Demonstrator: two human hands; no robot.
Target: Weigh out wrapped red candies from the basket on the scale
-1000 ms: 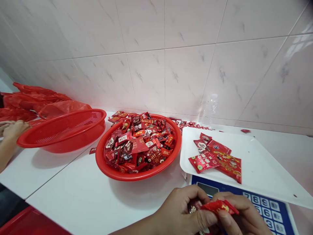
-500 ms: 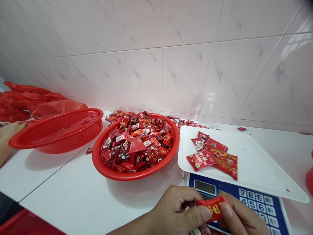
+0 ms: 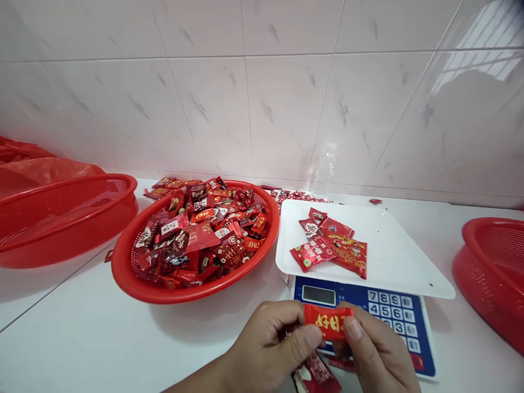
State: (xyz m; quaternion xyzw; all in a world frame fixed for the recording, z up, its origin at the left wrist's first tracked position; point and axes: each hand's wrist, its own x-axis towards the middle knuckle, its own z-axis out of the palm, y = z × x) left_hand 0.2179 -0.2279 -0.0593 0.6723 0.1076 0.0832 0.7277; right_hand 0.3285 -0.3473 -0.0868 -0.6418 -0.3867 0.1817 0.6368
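Note:
Between my two hands a small red candy packet [image 3: 327, 322] with yellow lettering is pinched, one end in each. My left hand [image 3: 278, 344] is closed and also keeps hold of a dark red packet [image 3: 315, 376], which hangs below its fingers. My right hand [image 3: 374, 349] grips the red packet's right end between thumb and fingers. Both hands are just in front of a blue and white digital scale [image 3: 347, 289]. On the scale's white tray [image 3: 393, 251] lie several red packets [image 3: 344, 251]. Left of it stands a red plastic basket [image 3: 184, 295] heaped with wrapped candies [image 3: 204, 234].
Another red basket [image 3: 69, 218] stands at the left, with red plastic bags [image 3: 45, 172] behind it. At the right edge is a third red basket [image 3: 483, 284]. Loose packets [image 3: 298, 195] and a clear plastic bottle [image 3: 326, 169] are near the tiled wall.
The view has turned right, bringing the right-hand basket into sight and taking another person's hand at the left out of it. Both hands still hold the red packet, now lying more level.

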